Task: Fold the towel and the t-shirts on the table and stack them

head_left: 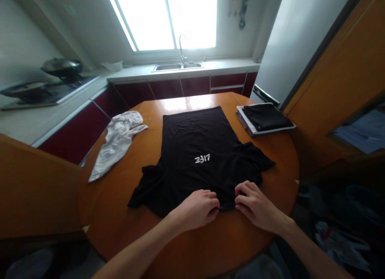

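A black T-shirt (195, 134) of soft, matte, thin-looking knit lies spread over the middle of the table (222, 247), a rounded top of glossy orange-brown wood that throws back a pale glare at twelve o'clock. The shirt's straight hem points to twelve, its body a broad, faintly rippled panel. One short sleeve (147, 187) flares out bunched at eight o'clock from the shirt's middle, the other (255, 156) at three, creased where it joins the body. White lettering (202, 158) on the chest stands upside down to the viewer.

At the collar end, the left hand (201, 207) sits at six o'clock from the lettering, fingers curled and pinching the fabric edge. The right hand (252, 203) pinches the same edge at about four o'clock, with a little slack cloth between the two.

At ten o'clock on the table lies a crumpled white cloth (117, 140) with a satiny sheen. At two o'clock rests a flat folded stack (267, 116), smooth black over white and dark layers.
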`<move>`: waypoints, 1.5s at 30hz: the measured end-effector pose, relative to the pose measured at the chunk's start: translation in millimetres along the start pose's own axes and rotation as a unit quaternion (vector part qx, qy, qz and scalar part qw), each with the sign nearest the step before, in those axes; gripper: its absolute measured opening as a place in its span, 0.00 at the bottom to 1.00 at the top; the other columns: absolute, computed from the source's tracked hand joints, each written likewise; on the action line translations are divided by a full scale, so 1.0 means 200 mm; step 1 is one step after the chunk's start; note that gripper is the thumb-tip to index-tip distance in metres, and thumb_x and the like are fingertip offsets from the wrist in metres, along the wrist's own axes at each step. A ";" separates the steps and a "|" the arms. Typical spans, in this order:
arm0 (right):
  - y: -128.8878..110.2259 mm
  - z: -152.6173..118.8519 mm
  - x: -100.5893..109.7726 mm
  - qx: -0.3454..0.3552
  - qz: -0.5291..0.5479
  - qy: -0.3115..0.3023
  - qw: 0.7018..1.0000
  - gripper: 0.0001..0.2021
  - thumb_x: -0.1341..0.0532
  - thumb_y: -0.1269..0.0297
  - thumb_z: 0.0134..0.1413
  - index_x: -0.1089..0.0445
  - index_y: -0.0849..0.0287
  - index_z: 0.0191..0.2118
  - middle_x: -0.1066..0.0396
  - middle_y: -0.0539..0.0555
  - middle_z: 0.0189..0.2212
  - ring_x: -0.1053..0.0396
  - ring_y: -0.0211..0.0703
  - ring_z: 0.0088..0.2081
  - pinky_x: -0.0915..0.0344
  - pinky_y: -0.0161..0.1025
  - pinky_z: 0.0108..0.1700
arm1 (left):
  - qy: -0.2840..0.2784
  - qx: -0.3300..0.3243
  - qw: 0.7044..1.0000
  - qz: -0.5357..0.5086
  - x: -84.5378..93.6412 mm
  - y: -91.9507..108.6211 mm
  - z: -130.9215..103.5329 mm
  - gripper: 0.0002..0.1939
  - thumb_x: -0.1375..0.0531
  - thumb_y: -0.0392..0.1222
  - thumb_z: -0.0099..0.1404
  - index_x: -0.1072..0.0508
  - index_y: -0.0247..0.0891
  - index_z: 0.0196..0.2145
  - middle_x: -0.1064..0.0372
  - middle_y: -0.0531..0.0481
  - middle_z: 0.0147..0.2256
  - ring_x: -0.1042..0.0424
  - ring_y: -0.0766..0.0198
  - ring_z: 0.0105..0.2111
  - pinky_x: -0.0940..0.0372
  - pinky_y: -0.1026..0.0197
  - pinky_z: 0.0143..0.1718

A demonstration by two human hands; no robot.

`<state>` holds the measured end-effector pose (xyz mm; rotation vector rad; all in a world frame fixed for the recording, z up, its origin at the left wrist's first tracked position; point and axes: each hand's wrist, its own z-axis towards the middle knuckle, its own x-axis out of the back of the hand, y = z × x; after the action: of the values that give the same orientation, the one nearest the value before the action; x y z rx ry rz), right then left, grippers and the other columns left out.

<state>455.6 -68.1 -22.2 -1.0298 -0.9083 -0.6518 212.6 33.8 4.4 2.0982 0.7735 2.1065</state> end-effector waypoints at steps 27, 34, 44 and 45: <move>0.13 -0.03 -0.23 -0.042 -0.145 0.023 0.988 0.33 0.45 0.51 0.67 0.52 0.50 0.73 0.63 0.55 0.74 0.57 0.55 0.72 0.49 0.59 0.69 | 0.234 0.349 0.903 0.089 -0.18 -0.24 -0.55 0.26 0.50 0.52 0.76 0.38 0.46 0.67 0.45 0.44 0.69 0.46 0.50 0.68 0.45 0.43 0.66; 0.14 -0.04 -0.24 -0.046 -0.138 0.036 0.989 0.34 0.46 0.51 0.68 0.56 0.50 0.74 0.59 0.54 0.74 0.53 0.56 0.72 0.48 0.59 0.69 | 0.348 0.501 0.784 0.117 -0.09 -0.46 -0.76 0.22 0.44 0.51 0.70 0.29 0.38 0.57 0.30 0.40 0.54 0.32 0.47 0.55 0.37 0.45 0.58; 0.15 -0.04 -0.24 -0.047 -0.128 0.041 0.990 0.33 0.46 0.50 0.67 0.53 0.49 0.73 0.58 0.53 0.73 0.53 0.56 0.71 0.48 0.59 0.69 | 0.212 0.617 0.755 0.063 -0.07 -0.56 -0.85 0.15 0.46 0.51 0.70 0.27 0.38 0.39 0.27 0.42 0.40 0.28 0.52 0.43 0.35 0.56 0.46; 0.14 -0.03 -0.24 -0.046 -0.129 0.040 0.990 0.33 0.46 0.50 0.67 0.52 0.49 0.73 0.58 0.53 0.73 0.53 0.56 0.71 0.48 0.60 0.69 | 0.196 0.621 0.756 0.073 -0.07 -0.56 -0.86 0.14 0.47 0.49 0.71 0.27 0.38 0.38 0.27 0.42 0.40 0.28 0.53 0.43 0.35 0.56 0.45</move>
<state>457.9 -61.0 -78.5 -0.9690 -0.9556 -0.9531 16.5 74.6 -41.5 2.0326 2.7572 2.3990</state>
